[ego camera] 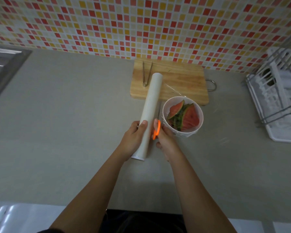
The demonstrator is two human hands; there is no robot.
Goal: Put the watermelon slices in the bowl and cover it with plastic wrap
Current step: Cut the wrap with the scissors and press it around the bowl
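Observation:
A white bowl stands on the grey counter and holds several watermelon slices with green rinds. Clear plastic film stretches from the long white plastic wrap roll across the top of the bowl. My left hand grips the near part of the roll. My right hand holds orange-handled scissors, their blades pointing away between the roll and the bowl.
A wooden cutting board lies behind the bowl with metal tongs on it. A white dish rack stands at the right, a steel sink at the far left. A tiled wall runs along the back.

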